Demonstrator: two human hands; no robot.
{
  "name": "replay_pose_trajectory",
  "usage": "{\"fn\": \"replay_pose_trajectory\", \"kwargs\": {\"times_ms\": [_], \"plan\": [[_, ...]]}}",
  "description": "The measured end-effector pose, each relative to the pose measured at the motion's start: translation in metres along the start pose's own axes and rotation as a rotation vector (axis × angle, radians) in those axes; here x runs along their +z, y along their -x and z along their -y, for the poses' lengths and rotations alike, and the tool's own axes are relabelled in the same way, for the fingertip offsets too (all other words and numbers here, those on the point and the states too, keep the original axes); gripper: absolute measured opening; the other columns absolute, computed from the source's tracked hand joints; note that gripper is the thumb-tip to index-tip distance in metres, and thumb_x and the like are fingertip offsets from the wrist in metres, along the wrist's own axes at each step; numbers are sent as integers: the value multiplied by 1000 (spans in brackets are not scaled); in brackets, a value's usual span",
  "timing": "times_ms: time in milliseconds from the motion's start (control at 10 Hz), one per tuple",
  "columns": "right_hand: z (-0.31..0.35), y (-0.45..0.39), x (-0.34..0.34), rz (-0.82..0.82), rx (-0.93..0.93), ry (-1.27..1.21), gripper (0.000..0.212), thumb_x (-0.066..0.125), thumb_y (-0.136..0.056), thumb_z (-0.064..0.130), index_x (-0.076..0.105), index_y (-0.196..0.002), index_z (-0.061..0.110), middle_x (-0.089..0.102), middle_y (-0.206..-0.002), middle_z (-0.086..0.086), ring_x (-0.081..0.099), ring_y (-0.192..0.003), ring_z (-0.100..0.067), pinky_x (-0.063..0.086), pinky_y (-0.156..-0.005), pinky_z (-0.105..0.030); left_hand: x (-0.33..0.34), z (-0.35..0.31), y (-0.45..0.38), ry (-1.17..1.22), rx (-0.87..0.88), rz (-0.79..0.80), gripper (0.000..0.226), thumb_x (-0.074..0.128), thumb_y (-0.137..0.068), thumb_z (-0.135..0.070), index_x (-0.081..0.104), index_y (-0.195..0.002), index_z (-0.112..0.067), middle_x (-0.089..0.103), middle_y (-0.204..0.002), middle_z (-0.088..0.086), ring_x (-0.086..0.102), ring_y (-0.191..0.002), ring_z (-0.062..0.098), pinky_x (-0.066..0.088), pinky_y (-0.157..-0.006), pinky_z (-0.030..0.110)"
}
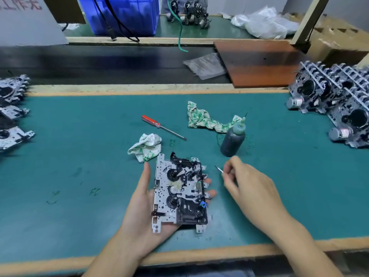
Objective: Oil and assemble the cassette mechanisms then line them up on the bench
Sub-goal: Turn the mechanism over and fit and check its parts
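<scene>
A cassette mechanism (179,192), a perforated metal plate with black parts and two reels, lies face up in my left hand (139,208), held from below with the thumb along its left edge and fingertips showing at its right. To its right, my right hand (251,188) pinches a thin metal pin (218,169) whose tip points up-left, a short gap from the mechanism's top right corner. A dark oil bottle (233,139) with a needle nozzle stands upright just beyond the right hand.
On the green bench mat (79,156) lie a red-handled screwdriver (161,126) and two crumpled rags (145,146) (205,119). Stacked mechanisms (339,104) fill the right edge; others (12,112) line the left edge. A dark conveyor belt (99,62) runs behind.
</scene>
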State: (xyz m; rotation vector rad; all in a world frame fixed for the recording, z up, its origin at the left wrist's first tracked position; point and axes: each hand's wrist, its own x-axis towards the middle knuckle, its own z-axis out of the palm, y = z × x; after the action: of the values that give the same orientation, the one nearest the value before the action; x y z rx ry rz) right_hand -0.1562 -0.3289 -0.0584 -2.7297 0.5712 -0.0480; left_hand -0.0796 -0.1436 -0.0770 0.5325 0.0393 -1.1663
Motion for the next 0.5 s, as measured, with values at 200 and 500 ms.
{"fn": "replay_pose_trajectory", "kwargs": {"times_ms": [200, 500], "plan": [[12, 11, -23, 568, 74, -1067, 28, 46, -89, 39, 56, -71, 20, 47, -43, 3, 25, -32, -4, 23, -35, -12, -6, 1, -2, -65, 27, -123, 82, 28, -85, -71, 64, -121, -7, 56, -132, 20, 54, -121, 33, 42, -104, 46], [23, 8, -16, 860, 43, -997, 46, 48, -85, 47, 66, -54, 18, 47, -40, 1, 22, -32, -5, 20, -33, -14, -7, -1, -1, -42, -2, -253, 78, 40, -86, -69, 57, -130, -7, 51, -136, 22, 53, -122, 37, 40, -105, 50]]}}
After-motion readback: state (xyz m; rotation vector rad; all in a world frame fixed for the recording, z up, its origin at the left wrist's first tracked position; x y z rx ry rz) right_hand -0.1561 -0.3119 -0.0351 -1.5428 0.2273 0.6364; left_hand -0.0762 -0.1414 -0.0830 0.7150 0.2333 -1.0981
